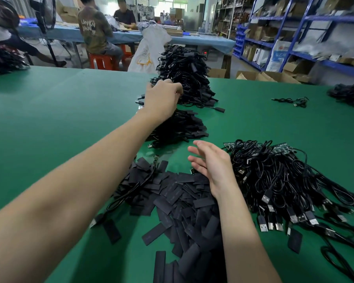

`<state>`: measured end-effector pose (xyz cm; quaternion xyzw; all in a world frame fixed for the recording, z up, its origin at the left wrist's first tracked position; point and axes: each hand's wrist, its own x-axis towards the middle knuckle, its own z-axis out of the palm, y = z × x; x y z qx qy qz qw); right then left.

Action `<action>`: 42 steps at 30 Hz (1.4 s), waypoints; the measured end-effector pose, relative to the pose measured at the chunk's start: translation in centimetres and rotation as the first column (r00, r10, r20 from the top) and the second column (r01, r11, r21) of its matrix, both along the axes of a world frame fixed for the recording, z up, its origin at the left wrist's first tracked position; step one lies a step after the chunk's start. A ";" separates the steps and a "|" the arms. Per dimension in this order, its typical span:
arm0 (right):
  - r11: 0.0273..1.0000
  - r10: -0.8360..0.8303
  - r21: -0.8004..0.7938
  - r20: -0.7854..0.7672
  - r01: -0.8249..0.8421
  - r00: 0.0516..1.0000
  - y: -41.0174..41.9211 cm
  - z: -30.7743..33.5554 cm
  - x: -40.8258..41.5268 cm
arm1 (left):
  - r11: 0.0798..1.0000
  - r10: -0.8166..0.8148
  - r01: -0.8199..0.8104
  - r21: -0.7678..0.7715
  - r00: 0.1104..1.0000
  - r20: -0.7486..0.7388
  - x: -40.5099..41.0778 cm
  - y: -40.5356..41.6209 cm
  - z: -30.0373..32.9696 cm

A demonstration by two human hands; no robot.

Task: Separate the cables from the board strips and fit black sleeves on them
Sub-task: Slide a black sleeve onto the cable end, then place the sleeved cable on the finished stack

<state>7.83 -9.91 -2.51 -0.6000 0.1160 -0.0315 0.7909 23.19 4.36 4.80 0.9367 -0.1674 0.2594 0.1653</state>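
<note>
- L hand (161, 97) reaches far fwd across the green mat-covered table (59, 111), fingers curled down into the near edge of the tall heap of finished black cables w/ sleeved ends (184, 76); fingertips hidden in the wires, so can't tell if it grips 1 or just touches.
- R hand (211, 166) hovers open, fingers spread & relaxed, holding nothing, over the gap between the flat black sleeve pieces piled near the body (180, 203) and the bundle of black USB cables still on green board strips (284, 180).
- That bundle lies R of the R hand; strips show at its far edge (282, 149), metal USB plugs fan toward the near-R table edge.
- Sleeve pile runs from mid-table down to the bottom edge, under the R forearm; 1 loose cable w/ bare board end (155, 160) lies across its L side.
- 2nd low heap of sleeved ends (184, 125) sits under the L wrist, between tall heap & sleeve pile.
- Open green room: whole L half of table, also a wide strip R of the tall heap.
- 1 stray black cable (290, 101) lies alone far R; another dark pile (349, 94) at the R edge.
</note>
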 end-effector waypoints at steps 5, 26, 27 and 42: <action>1.000 0.014 -0.001 -0.006 -0.014 1.000 0.1 -0.2 0.4 | 0.973 0.049 -0.011 0.231 0.985 -0.164 3.6 0.8 -1.9; 0.965 0.034 -0.263 0.063 -0.016 0.997 -0.3 0.0 0.2 | 0.984 0.067 -0.142 -0.105 0.849 -0.524 -11.6 5.3 -6.3; 0.902 0.062 -0.431 0.082 -0.021 0.995 -0.3 -0.2 0.2 | 0.987 0.092 -0.147 -0.058 0.834 -0.544 -11.8 5.4 -6.3; 0.259 0.460 -0.921 -0.147 -0.291 0.876 1.0 0.2 0.4 | 0.607 -0.398 -0.208 -0.767 0.755 -0.521 -13.3 5.3 -6.2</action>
